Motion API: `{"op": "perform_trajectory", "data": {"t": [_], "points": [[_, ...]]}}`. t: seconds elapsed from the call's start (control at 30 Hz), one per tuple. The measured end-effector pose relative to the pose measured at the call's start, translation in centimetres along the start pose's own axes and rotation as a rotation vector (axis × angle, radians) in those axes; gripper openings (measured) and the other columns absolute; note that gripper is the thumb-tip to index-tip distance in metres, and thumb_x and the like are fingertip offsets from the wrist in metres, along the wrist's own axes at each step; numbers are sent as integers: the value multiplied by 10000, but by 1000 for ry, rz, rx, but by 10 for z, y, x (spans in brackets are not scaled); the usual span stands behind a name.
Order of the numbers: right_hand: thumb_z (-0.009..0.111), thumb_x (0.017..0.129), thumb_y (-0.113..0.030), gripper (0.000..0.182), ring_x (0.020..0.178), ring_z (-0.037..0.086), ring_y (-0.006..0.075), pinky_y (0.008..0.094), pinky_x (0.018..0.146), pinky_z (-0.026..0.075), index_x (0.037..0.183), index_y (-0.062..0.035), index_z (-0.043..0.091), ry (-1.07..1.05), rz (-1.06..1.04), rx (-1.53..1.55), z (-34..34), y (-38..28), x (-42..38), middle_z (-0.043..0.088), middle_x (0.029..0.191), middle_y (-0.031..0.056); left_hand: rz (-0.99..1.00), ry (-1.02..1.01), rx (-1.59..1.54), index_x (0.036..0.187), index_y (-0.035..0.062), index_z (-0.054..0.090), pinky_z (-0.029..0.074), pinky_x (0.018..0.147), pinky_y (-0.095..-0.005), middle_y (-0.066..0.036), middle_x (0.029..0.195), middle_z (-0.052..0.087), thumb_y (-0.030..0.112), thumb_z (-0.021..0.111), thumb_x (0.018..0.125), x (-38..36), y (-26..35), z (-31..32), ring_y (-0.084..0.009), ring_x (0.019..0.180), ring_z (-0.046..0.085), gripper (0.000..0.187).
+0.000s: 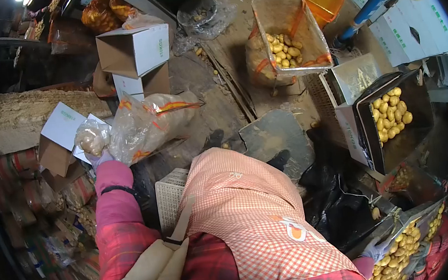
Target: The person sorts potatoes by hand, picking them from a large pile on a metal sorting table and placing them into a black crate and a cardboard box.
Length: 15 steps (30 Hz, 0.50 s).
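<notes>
A head-worn camera looks down over a person in a red plaid shirt and a pink checked apron [254, 214], seated among potato crates and cartons.

The left hand [99, 157], in a pale glove, is raised out to the left and closed around the gathered neck of a clear plastic bag [142, 124] with orange print. The bag bulges with pale potatoes and lies tilted away to the right; gripping it at the neck likely keeps the contents from spilling. Beside the hand is a smaller clear bag [91, 136] of pale lumps, and whether the fingers also touch it cannot be told.

The right hand [377, 249], also gloved, sits low at the near right on the rim of a tray of yellow potatoes [402, 252]. Its fingers look loosely curled, but whether it holds anything cannot be told.

Further right, a dark-lined box [393, 120] tilts toward the person, so its potatoes collect at the far end. At the far middle, a tall bag-lined crate [289, 35] holds more potatoes. Open cardboard cartons [134, 50] stand at the far left, near the lifted bag. A white slatted crate [169, 193] is just beside the apron.
</notes>
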State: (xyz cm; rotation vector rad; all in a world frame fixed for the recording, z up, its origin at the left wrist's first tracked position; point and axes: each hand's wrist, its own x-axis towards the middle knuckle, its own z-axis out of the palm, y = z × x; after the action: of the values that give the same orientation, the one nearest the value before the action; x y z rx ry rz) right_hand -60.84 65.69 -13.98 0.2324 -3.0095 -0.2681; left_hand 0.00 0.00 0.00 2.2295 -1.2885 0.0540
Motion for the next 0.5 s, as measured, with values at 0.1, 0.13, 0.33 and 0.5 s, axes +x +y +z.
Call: {"op": "perform_trajectory", "data": {"t": [0.1, 0.13, 0.33, 0.5], "points": [[531, 887, -367, 615, 1243, 450, 386, 454, 1005, 409, 1444, -184, 346, 103, 22, -145, -21, 49, 32, 386, 1436, 189, -209, -100, 223, 1483, 200, 214, 395, 1029, -394, -211, 1397, 430, 266, 712, 736, -31, -4, 70, -339, 1230, 496, 900], [534, 886, -371, 620, 1249, 445, 384, 451, 1007, 408, 1447, -188, 341, 48, 79, -180, -20, 46, 34, 381, 1440, 190, -166, -120, 262, 1484, 200, 212, 395, 1030, -398, -224, 1391, 426, 281, 713, 730, -24, -15, 86, -349, 1218, 504, 909], [594, 841, -393, 584, 1181, 491, 385, 427, 982, 422, 1353, -140, 472, -152, 282, -307, -23, 70, 18, 467, 1341, 222, 27, -348, 622, 1490, 195, 208, 373, 1055, -430, -241, 1393, 402, 415, 707, 699, -23, -36, 188, -398, 1226, 468, 961], [608, 821, -265, 446, 1006, 593, 371, 425, 891, 481, 1177, 3, 591, -450, -133, -30, -18, -41, -62, 625, 1089, 232, 558, -708, 781, 1462, 229, 310, 271, 1110, -466, -134, 1489, 300, 463, 576, 805, -17, -79, 243, -355, 1356, 316, 747]]}}
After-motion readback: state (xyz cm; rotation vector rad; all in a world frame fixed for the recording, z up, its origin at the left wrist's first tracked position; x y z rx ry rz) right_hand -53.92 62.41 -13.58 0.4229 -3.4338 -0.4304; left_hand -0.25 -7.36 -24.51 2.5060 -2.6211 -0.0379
